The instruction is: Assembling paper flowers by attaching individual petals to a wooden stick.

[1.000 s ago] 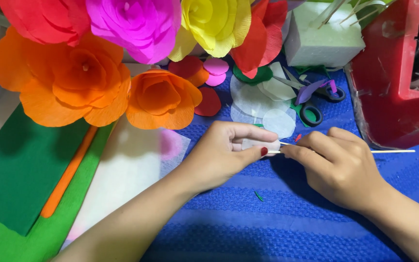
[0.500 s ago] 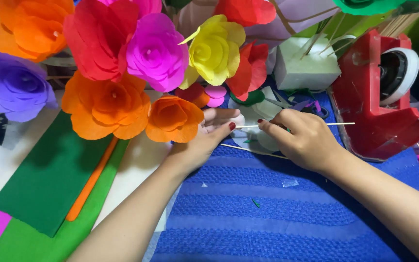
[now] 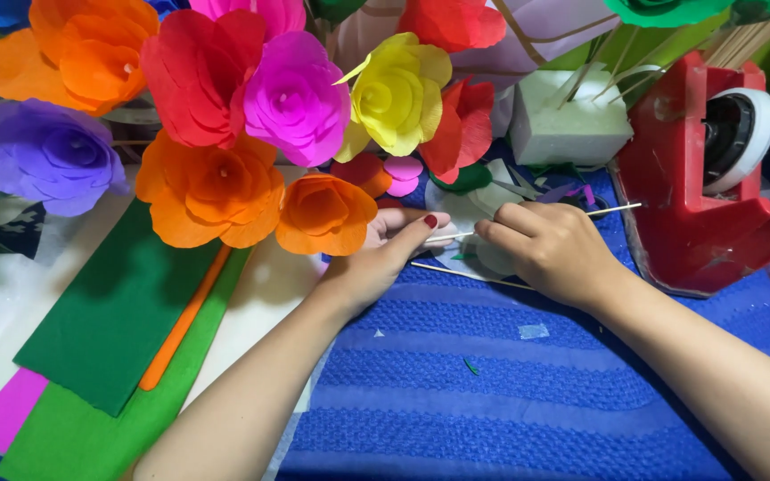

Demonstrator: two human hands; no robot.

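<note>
Blue towel (image 3: 528,401), paper flowers (image 3: 225,116) behind, left hand (image 3: 385,258) and right hand (image 3: 550,249) pinching thin stick (image 3: 612,210), palms down

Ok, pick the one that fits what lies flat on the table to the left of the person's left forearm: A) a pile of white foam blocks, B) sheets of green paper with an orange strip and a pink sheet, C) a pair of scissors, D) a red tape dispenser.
B: left of the left hand and its forearm lie the green paper sheets, with an orange strip and a pink sheet.

Both hands (fingers pinched) — left hand (image 3: 383,258), right hand (image 3: 550,249) — nearly touching.
</note>
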